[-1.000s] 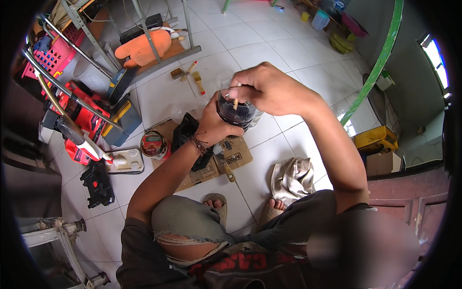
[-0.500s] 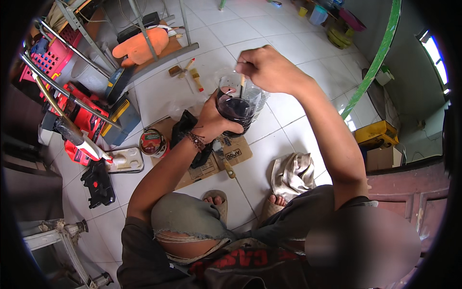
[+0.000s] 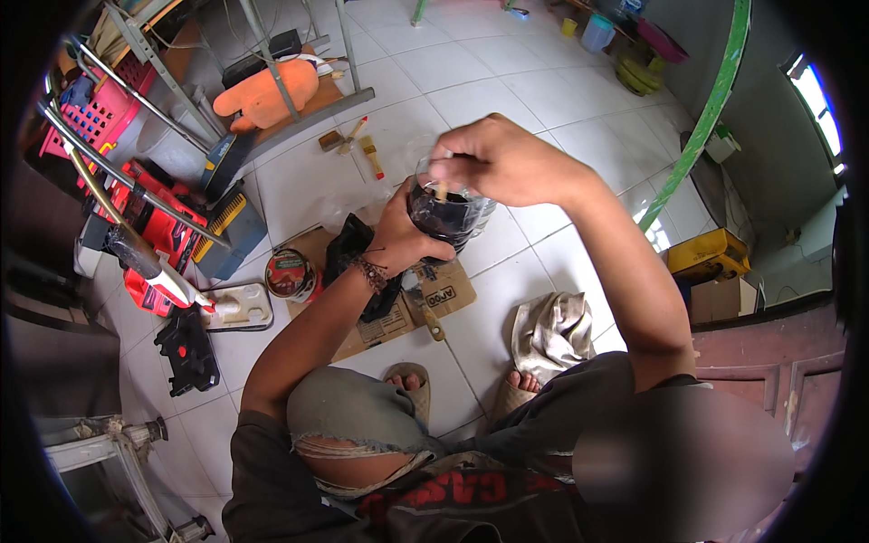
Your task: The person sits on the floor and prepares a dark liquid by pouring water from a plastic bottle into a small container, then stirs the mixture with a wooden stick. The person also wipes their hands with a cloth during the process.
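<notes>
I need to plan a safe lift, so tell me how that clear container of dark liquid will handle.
The clear container probably flexes if squeezed, given its thin, plastic-looking wall. The dark liquid inside likely adds weight and might spill if tipped, since the top is open.

Clear round plastic container point(image 3: 450, 222), open at the top, dark liquid point(image 3: 433, 206) in its lower part, clasped around its side by the left hand point(image 3: 403, 237), pale thin stick point(image 3: 442, 192), pinched in the right hand point(image 3: 496, 167), pointing down inside the container.
</notes>
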`<state>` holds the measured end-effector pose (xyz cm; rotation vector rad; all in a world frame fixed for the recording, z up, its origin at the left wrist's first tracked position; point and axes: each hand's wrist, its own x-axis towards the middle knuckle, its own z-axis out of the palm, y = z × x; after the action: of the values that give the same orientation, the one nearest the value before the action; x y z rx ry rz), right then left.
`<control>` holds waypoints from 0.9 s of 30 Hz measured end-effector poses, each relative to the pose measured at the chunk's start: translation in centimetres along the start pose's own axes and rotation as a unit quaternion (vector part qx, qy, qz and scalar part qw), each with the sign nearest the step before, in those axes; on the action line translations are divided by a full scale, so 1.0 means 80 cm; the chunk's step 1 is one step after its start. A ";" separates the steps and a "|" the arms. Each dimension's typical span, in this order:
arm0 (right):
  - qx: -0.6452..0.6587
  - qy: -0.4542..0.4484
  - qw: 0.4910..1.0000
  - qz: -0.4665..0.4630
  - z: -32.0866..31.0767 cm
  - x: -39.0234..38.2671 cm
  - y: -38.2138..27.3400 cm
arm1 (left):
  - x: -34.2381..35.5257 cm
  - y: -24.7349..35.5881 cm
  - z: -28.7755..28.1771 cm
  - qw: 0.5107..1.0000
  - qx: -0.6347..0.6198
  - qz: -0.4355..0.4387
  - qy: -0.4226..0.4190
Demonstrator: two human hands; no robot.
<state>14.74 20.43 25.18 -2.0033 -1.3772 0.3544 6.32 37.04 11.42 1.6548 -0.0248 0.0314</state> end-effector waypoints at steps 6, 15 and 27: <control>-0.118 0.048 0.988 0.081 -0.009 -0.005 0.009 | 0.002 0.001 0.006 0.999 -0.039 -0.005 0.003; -0.111 0.074 0.989 0.069 -0.009 0.001 0.016 | 0.007 -0.009 0.007 0.999 -0.026 0.018 0.012; -0.134 0.041 0.990 0.031 -0.010 -0.010 -0.003 | 0.005 0.000 0.012 1.000 -0.005 0.023 0.011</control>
<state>14.68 19.45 25.82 -2.2548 -1.3714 0.1163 6.72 36.12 11.34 1.6433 -0.0463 0.0858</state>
